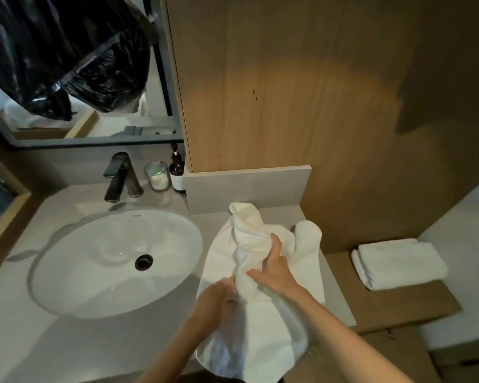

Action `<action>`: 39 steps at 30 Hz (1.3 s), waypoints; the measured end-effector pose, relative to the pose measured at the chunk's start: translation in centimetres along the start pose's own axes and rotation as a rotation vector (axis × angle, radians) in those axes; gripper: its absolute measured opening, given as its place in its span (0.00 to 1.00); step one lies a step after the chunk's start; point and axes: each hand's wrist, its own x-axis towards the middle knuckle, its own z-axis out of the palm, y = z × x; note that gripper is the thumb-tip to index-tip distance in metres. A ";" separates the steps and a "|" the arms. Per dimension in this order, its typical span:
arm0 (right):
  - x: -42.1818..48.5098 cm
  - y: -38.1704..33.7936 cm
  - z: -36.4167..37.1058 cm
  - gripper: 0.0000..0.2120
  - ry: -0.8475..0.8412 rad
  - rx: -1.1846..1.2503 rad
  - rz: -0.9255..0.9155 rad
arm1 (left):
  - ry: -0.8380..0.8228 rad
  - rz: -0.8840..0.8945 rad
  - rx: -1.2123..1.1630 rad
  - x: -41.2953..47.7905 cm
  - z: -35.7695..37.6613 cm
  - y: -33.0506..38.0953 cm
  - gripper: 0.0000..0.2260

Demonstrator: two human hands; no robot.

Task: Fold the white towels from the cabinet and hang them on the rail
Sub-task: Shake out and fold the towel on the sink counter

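My right hand (277, 268) grips a bunched ridge of the white towel (249, 233), and my left hand (216, 299) pinches its edge. The towel lies crumpled on the bench (67, 341), not yet folded. One folded towel (398, 265) sits on the wooden shelf (415, 308). No rail is in view, so I judge all the hanging is still to do.
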 end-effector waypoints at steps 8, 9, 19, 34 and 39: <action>-1.0 -0.5 -3.0 0.23 0.123 0.318 0.214 | 0.122 0.009 -0.056 0.4 -1.9 0.9 0.17; -1.1 -0.4 -4.3 0.20 0.148 0.318 0.211 | 0.161 -0.035 -0.116 0.5 -2.8 1.4 0.19; -2.6 -5.5 -17.3 0.10 0.692 0.090 -0.116 | 0.543 -0.107 -0.695 6.8 -14.0 9.0 0.18; -3.4 -10.6 -23.5 0.14 0.736 0.250 -0.341 | 0.563 0.306 -0.752 9.8 -17.8 24.7 0.15; -2.7 -8.4 -19.2 0.11 0.642 0.219 -0.349 | 0.423 0.219 -0.858 9.8 -12.0 25.5 0.12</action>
